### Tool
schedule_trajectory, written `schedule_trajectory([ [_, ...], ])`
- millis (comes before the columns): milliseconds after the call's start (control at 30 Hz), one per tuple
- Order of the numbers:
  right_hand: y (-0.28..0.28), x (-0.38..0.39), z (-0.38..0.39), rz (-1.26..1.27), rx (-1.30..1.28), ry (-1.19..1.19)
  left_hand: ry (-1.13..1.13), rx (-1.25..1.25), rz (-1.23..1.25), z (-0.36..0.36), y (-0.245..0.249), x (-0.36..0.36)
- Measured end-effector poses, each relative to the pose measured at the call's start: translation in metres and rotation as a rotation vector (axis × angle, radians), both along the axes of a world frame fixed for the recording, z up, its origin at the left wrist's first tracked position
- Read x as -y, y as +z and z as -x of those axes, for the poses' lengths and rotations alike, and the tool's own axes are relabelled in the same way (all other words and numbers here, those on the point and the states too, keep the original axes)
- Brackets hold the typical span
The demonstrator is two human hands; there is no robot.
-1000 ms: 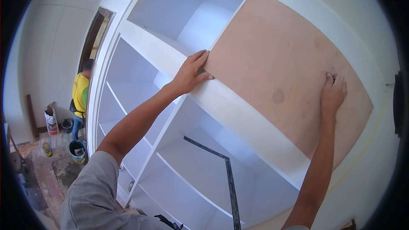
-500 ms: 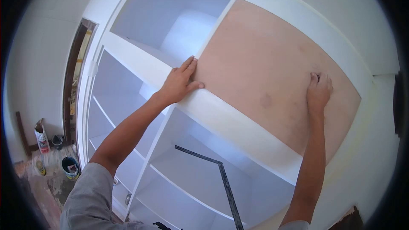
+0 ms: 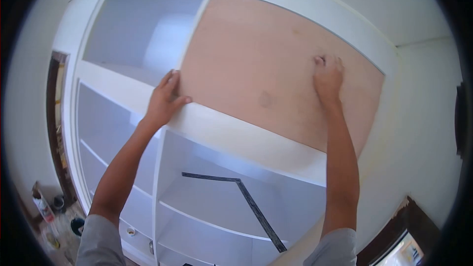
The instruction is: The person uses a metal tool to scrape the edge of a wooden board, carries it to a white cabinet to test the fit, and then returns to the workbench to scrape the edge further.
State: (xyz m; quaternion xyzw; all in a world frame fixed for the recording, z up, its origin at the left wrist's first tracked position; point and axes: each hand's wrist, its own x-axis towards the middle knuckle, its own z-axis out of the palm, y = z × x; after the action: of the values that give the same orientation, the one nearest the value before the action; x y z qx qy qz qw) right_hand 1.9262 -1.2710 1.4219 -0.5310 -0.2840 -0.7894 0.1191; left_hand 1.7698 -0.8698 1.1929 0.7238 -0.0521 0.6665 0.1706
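A pinkish-brown wooden panel (image 3: pixel 246 54) fills the upper right opening of a white cabinet (image 3: pixel 236 123). My left hand (image 3: pixel 165 99) lies at the panel's lower left corner, fingers along the white divider and thumb stretched over the bottom edge; it is open and holds nothing. My right hand (image 3: pixel 328 78) is up against the panel's right part, its fingers curled in and closed. Whatever may be between those fingers is hidden. Several dark smudges mark the panel's face.
Left of the panel is an open compartment (image 3: pixel 143 34). Below, a dark folded strip (image 3: pixel 246 194) leans across the shelves. A bag (image 3: pixel 43 208) and a dark bucket (image 3: pixel 78 226) stand on the floor at lower left. A dark-framed doorway (image 3: pixel 401 231) is at lower right.
The view has turned, so the cabinet, panel and both hands sit further left in the picture. Both hands keep their places on the panel, and the lower right doorway shows more.
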Motion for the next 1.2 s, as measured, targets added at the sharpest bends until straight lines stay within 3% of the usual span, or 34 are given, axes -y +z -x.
schedule_trajectory([
  [67, -0.001, 0.001, -0.006, -0.047, 0.04, 0.003, -0.014, -0.006, 0.028, 0.005, 0.004, 0.009],
  [133, -0.005, 0.003, 0.026, 0.034, -0.228, 0.019, -0.035, -0.062, 0.103, 0.019, 0.008, 0.027],
  [200, -0.005, 0.002, 0.015, 0.02, -0.042, 0.108, -0.025, -0.042, 0.124, 0.014, 0.007, 0.028],
  [267, -0.008, 0.0, 0.009, -0.053, -0.024, -0.037, -0.225, 0.019, 0.107, 0.004, 0.004, 0.02],
  [333, 0.003, 0.004, -0.016, -0.05, 0.072, -0.042, -0.229, -0.022, 0.128, 0.009, 0.009, 0.026],
  [433, -0.005, 0.008, 0.008, 0.012, -0.08, 0.067, -0.126, -0.028, 0.126, 0.013, 0.011, 0.04],
  [633, -0.005, 0.009, 0.017, 0.029, -0.109, 0.077, -0.021, -0.132, 0.152, 0.021, 0.016, 0.046],
  [867, -0.005, 0.011, 0.021, 0.049, -0.118, 0.103, -0.018, -0.132, 0.098, 0.023, 0.012, 0.041],
  [1100, -0.005, 0.002, 0.007, -0.031, 0.084, -0.001, 0.049, -0.13, 0.064, 0.02, 0.009, 0.033],
  [1200, -0.004, 0.0, 0.014, 0.046, -0.001, 0.03, 0.066, -0.123, 0.043, 0.013, 0.004, 0.018],
])
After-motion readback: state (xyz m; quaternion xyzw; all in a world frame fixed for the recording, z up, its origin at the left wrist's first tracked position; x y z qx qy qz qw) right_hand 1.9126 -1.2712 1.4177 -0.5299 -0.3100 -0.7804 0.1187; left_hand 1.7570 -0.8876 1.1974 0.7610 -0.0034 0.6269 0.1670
